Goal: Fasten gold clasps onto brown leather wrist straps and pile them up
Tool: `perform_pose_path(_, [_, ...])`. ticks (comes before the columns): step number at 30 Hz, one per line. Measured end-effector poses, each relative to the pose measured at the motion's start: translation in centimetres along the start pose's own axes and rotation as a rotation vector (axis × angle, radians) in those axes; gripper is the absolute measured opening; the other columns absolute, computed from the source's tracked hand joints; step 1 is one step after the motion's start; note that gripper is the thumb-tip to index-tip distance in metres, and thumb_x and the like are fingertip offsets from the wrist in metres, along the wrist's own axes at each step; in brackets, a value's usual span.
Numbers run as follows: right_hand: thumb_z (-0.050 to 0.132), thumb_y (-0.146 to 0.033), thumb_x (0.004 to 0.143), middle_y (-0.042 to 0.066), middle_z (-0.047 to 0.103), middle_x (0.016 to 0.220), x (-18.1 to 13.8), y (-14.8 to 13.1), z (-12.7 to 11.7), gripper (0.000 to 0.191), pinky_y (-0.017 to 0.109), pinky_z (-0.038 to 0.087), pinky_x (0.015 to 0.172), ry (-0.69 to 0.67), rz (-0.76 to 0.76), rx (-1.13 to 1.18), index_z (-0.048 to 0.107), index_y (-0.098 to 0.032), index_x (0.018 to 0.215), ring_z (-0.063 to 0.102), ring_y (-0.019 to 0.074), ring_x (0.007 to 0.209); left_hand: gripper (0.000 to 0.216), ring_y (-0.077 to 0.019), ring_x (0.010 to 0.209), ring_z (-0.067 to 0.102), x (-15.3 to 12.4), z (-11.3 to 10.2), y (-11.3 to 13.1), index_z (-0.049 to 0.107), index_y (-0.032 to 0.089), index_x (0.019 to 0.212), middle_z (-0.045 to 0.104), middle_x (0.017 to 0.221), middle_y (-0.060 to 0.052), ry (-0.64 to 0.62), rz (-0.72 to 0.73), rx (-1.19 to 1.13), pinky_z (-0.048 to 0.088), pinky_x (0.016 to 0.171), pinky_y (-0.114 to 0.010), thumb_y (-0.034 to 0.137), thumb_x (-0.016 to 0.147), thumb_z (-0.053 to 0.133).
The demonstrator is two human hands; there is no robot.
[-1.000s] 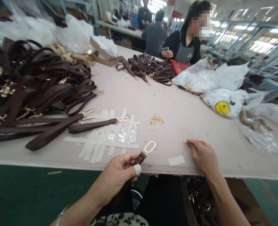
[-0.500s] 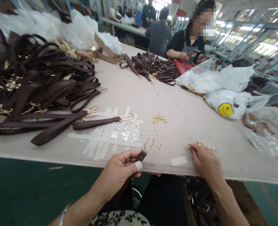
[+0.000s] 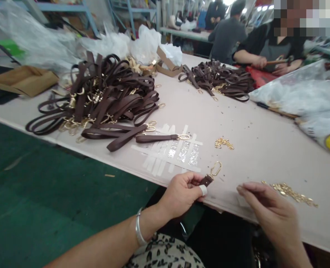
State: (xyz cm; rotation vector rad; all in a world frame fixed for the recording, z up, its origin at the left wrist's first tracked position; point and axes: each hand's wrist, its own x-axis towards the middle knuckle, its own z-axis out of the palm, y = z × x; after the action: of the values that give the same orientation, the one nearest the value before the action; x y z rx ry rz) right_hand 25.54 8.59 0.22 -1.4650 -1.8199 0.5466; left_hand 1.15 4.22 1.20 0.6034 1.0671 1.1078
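Observation:
My left hand (image 3: 181,193) is closed on the end of a dark brown leather strap (image 3: 207,181), thumb on top with a white wrap around it. A gold oval snap hook (image 3: 216,168) sticks out from the strap's end, above the table edge. My right hand (image 3: 268,204) has its thumb and fingertips pinched together, to the right of the hook and apart from it. Whatever the pinch holds is too small to make out. Beside the right hand lies a pile of small gold metal pieces (image 3: 291,192). A smaller gold pile (image 3: 224,143) sits farther back.
A big heap of brown straps with gold hooks (image 3: 117,93) covers the table's left part. Another heap (image 3: 219,78) lies farther back, near a co-worker holding a hammer (image 3: 279,61). Tape strips (image 3: 170,152) mark the tabletop. Plastic bags (image 3: 301,89) stand at right.
My view has swung to the left. My right hand has left the pile of gold pieces and come closer to my left hand, which keeps its hold on the strap.

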Motion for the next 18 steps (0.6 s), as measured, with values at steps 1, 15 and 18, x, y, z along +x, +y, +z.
perform_pose_path(1, [0.073,-0.043,0.083,0.003,0.075,0.089,-0.6,-1.3,1.2,0.023,0.028,0.056,0.069,-0.024,-0.005,0.093,0.072,-0.024,0.095,0.071,0.0197,0.078,0.020,-0.0081,0.064,0.059,0.1,0.0,-0.2,0.069,0.012,0.089,0.065,0.076,0.001,-0.005,0.015,0.007,0.051,0.063,-0.022,0.015,0.070,0.071])
perform_pose_path(15, [0.067,-0.027,0.090,0.000,0.075,0.092,-1.9,-5.5,5.4,0.003,0.025,0.057,0.076,-0.081,-0.224,0.132,0.069,-0.026,0.092,0.072,0.0171,0.084,0.014,-0.0148,0.077,0.062,-0.2,-0.8,-0.9,0.075,0.016,0.091,0.072,0.085,-0.003,-0.005,0.317,0.409,0.050,0.071,-0.025,0.017,0.084,0.063])
perform_pose_path(18, [0.069,-0.027,0.088,0.002,0.074,0.092,-2.4,-5.4,6.0,0.005,0.028,0.057,0.078,-0.028,-0.190,0.153,0.068,-0.025,0.092,0.071,0.0186,0.086,0.017,-0.0161,0.081,0.064,-0.3,-0.8,-0.8,0.076,0.017,0.092,0.073,0.088,-0.003,0.001,0.359,0.447,0.051,0.075,-0.026,0.012,0.083,0.062])
